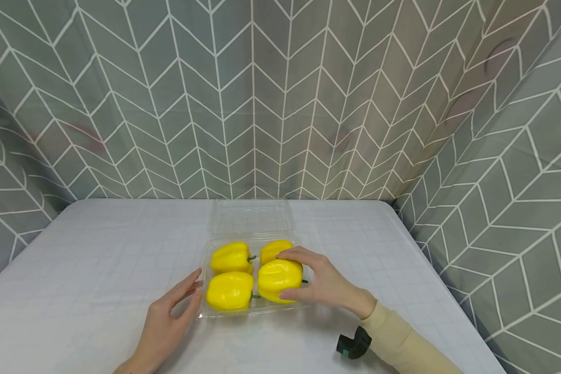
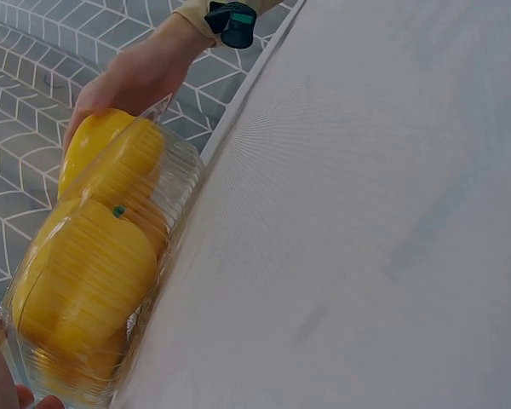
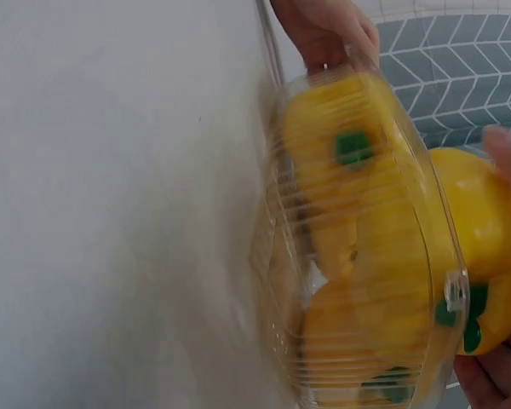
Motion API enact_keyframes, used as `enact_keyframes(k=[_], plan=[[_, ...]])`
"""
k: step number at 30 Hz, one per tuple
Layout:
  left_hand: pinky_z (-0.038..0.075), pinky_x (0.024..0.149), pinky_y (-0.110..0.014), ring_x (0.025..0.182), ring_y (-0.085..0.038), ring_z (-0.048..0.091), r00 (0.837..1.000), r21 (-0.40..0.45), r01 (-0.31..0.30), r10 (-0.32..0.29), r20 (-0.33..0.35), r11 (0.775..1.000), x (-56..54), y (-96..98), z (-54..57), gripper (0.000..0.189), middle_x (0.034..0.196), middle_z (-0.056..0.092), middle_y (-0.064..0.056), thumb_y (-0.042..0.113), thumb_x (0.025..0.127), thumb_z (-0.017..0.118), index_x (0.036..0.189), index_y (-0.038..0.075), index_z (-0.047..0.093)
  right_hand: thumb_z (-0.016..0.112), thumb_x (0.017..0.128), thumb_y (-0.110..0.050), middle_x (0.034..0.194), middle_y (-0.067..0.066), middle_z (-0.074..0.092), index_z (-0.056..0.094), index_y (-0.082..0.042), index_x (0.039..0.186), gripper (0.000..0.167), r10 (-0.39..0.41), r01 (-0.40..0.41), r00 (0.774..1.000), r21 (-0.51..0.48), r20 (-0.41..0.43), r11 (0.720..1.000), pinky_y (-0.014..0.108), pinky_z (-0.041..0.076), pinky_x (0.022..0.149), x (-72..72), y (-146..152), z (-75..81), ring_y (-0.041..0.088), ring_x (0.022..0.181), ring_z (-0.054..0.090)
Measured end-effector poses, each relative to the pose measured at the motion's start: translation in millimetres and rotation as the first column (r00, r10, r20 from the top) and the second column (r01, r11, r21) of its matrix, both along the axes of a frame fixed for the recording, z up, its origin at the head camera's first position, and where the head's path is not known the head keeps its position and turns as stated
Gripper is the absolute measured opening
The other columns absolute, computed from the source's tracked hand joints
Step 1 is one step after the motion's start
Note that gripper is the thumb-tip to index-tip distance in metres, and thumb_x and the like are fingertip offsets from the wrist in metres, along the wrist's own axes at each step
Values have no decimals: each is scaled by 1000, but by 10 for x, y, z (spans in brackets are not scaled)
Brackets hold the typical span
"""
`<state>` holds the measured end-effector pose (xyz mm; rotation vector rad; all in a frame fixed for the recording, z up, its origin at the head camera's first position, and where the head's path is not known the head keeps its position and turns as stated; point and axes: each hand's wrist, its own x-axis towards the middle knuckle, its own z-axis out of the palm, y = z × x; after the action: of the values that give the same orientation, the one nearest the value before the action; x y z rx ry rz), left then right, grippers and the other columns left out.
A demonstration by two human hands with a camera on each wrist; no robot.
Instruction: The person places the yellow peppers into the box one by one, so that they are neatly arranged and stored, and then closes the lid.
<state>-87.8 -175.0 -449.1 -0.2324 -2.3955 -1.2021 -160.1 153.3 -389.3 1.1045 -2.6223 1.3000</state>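
Observation:
A clear plastic clamshell box (image 1: 280,307) sits on the table with several yellow bell peppers in it. At its front right, my right hand (image 1: 324,280) grips one yellow bell pepper (image 1: 278,278) between thumb and fingers. In the right wrist view this pepper (image 3: 477,204) rises above the box wall, its green stem pointing outward. Another pepper (image 1: 273,249) lies behind it, partly covered by my fingers. Two more, a front pepper (image 1: 229,291) and a back pepper (image 1: 231,258), fill the left side. My left hand (image 1: 168,317) rests its extended fingers against the box's left wall.
The box's clear lid (image 1: 251,218) lies folded back toward the table's far edge. A white cloth covers the table (image 1: 98,259). Patterned grey curtains (image 1: 271,104) hang behind and on both sides. A black wrist device (image 1: 354,344) is by the right sleeve.

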Motion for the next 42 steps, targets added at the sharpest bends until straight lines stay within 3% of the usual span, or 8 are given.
enact_keyframes(k=[6,12,18,28,34,42], plan=[[40,95,2,104,-8,69,1000,-3,-3,3,4,1000,3,-4,-11,45,129,68,-5,11,95,68,139,12,60,75,89,-29,133,-5,58,64,-18,131,44,42,-42,998,-13,-44,999,42,50,107,-24,29,17,17,124,54],[39,95,3,104,0,66,1000,-8,-6,6,2,1000,0,-3,-2,45,128,69,-5,12,95,69,139,13,60,78,87,-30,127,-8,58,66,-18,129,46,50,-50,998,-24,-35,998,38,52,103,-30,25,17,14,120,54],[40,95,2,104,0,66,1000,-3,0,0,-3,1000,-9,9,3,45,129,69,-5,10,95,69,139,12,60,82,84,-29,122,-6,62,67,-17,126,46,61,-64,996,-48,-62,997,34,54,99,-35,18,-8,14,113,58],[40,95,2,103,-10,70,1000,3,-5,5,-1,1000,-4,7,8,43,127,69,-6,11,96,68,138,11,61,86,80,-28,123,-2,68,70,-14,123,48,41,-45,997,-54,-71,997,42,48,109,-28,0,-16,21,121,58],[40,95,2,103,-9,69,1000,-1,-3,3,0,1000,-5,7,8,43,128,69,-6,12,96,68,139,11,60,87,79,-31,124,-2,67,71,-15,122,48,63,-69,989,-36,-130,997,41,49,110,-70,11,-63,21,122,59],[41,95,2,104,-4,68,1000,7,2,-2,-1,1000,-20,2,-9,45,127,70,-5,10,96,68,139,14,60,86,80,-26,126,0,67,71,-13,122,47,100,-107,987,-47,-129,993,41,48,111,-123,31,-120,23,124,57]])
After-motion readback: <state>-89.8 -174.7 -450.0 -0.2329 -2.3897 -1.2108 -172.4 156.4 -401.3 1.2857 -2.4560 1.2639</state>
